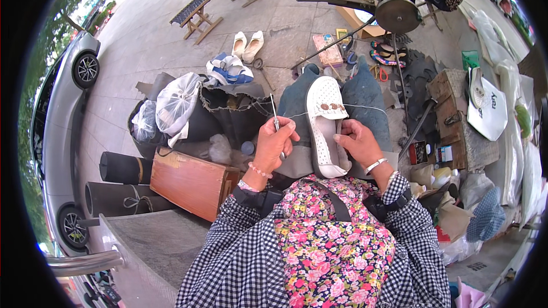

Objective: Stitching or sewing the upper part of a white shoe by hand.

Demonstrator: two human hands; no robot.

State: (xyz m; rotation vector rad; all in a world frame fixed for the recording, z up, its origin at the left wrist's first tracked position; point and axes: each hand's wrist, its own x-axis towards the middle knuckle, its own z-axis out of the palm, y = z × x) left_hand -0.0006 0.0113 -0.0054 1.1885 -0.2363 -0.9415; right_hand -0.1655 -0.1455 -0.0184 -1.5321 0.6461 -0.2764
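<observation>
A white slip-on shoe, perforated and trimmed with small brown flowers, rests across my lap with its toe pointing away from me. My right hand pinches the shoe's right side near its opening. In my left hand, just left of the shoe, is an awl, its thin metal shaft pointing up and apart from the shoe. A white thread stretches over my right knee from the shoe, and another length runs out on the left. The fingers partly hide the awl's handle.
A reddish wooden box and black rolls stand at left, near open black bags. Ahead are white shoes, red-handled scissors and a hand-cranked machine. A wooden crate stands at right.
</observation>
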